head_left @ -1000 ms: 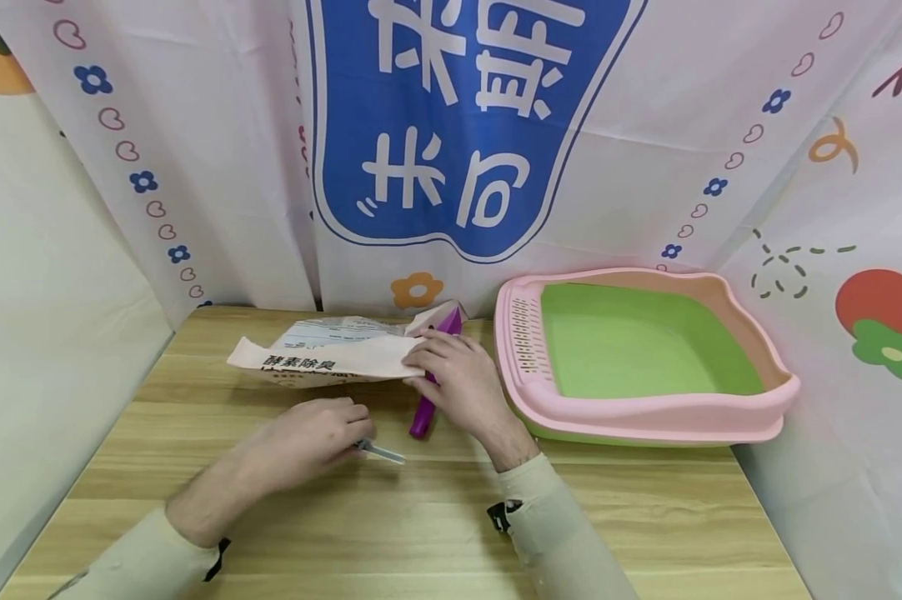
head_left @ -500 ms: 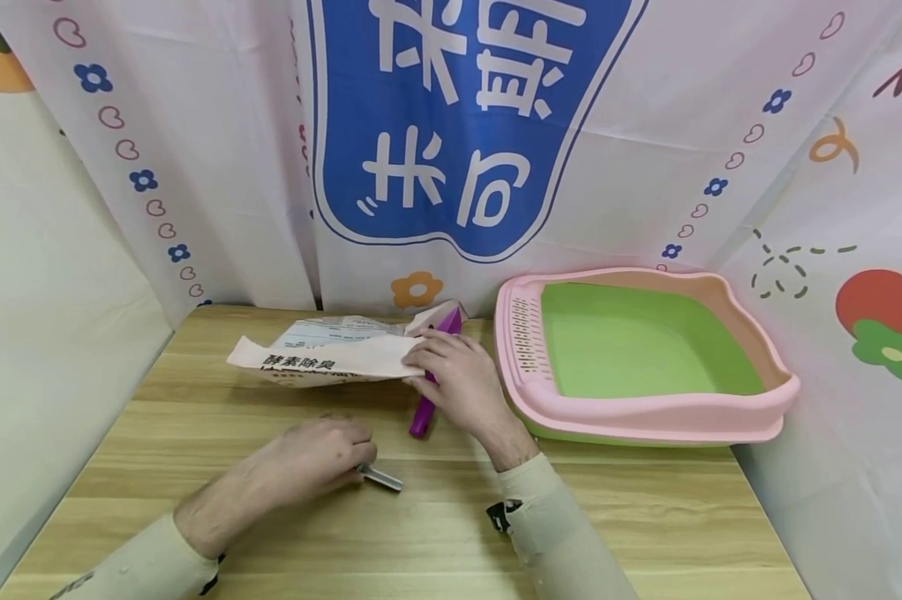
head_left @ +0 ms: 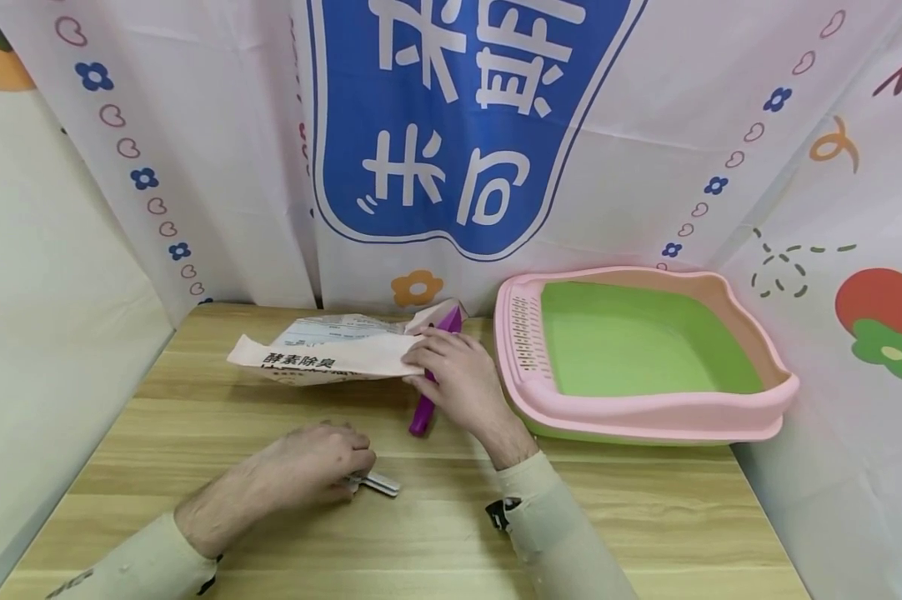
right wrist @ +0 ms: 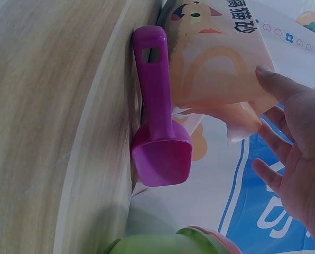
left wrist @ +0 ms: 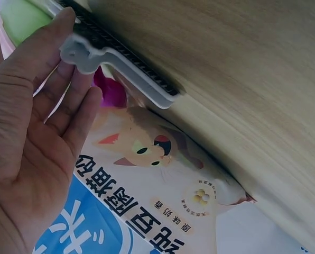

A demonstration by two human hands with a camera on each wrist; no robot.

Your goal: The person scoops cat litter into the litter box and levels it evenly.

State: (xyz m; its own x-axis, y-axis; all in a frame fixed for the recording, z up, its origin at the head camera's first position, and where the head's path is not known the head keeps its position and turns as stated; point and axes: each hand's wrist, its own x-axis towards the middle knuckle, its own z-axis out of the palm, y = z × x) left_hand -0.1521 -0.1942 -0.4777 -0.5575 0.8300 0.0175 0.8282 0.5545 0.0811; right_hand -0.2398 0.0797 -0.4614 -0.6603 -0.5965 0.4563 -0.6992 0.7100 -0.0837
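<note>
Shifted the slim pale-grey plastic clip (left wrist: 127,62), pinched in the left hand (head_left: 316,458), slightly away from the creased cream printed bag (head_left: 357,354), pinched in the right hand (head_left: 460,382), leaving it unclipped.

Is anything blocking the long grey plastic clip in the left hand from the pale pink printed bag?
Nothing visible is in the way. In the head view, only wood-grain tabletop lies between the clip in the left hand and the near side of the bag. The purple plastic scoop sits to the right, beside that path.
</note>
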